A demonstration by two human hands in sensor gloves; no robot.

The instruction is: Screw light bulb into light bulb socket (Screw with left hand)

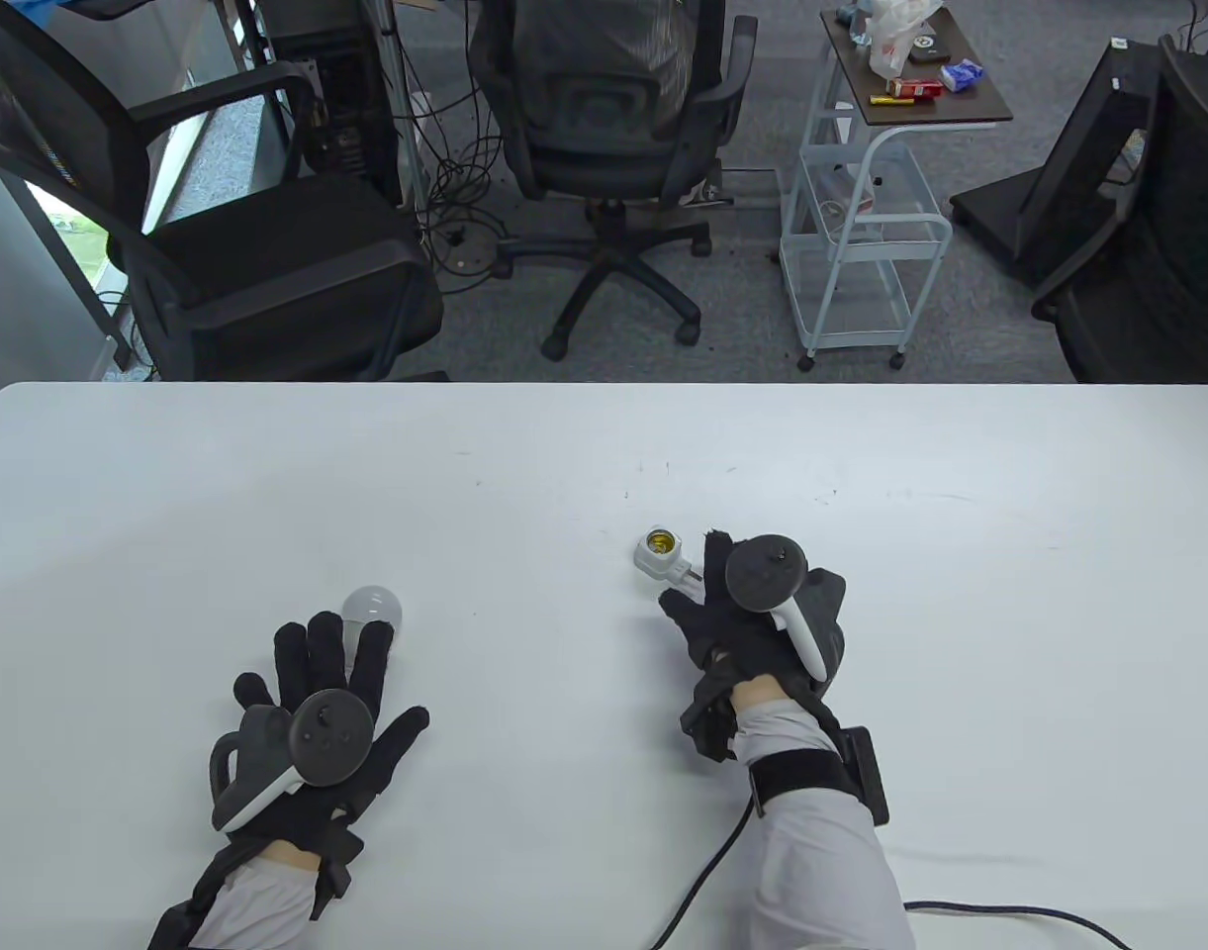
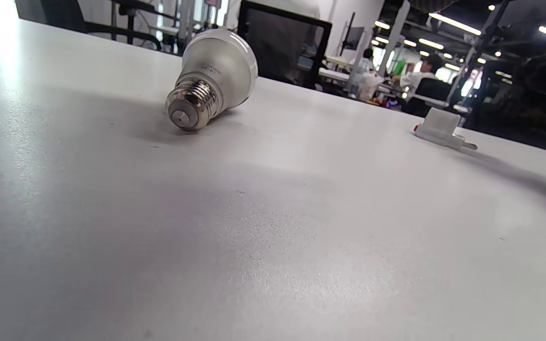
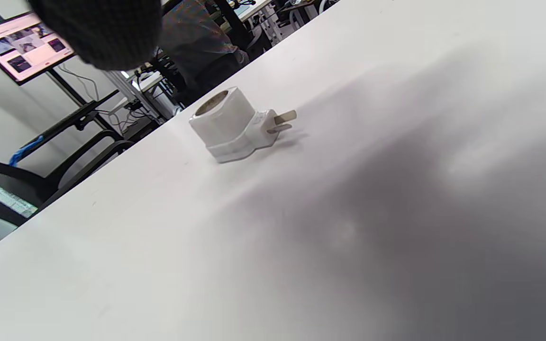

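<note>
A white light bulb lies on its side on the white table; in the left wrist view its metal screw base points toward the camera. My left hand is spread open above the table, fingertips over the bulb's near side, holding nothing. A white plug-in bulb socket stands with its brass opening up and its prongs toward my right hand; it also shows in the right wrist view. My right hand hovers just right of the socket, empty, fingers near the prongs.
A black cable runs from my right wrist to the table's near edge. Office chairs and a white cart stand beyond the table's far edge.
</note>
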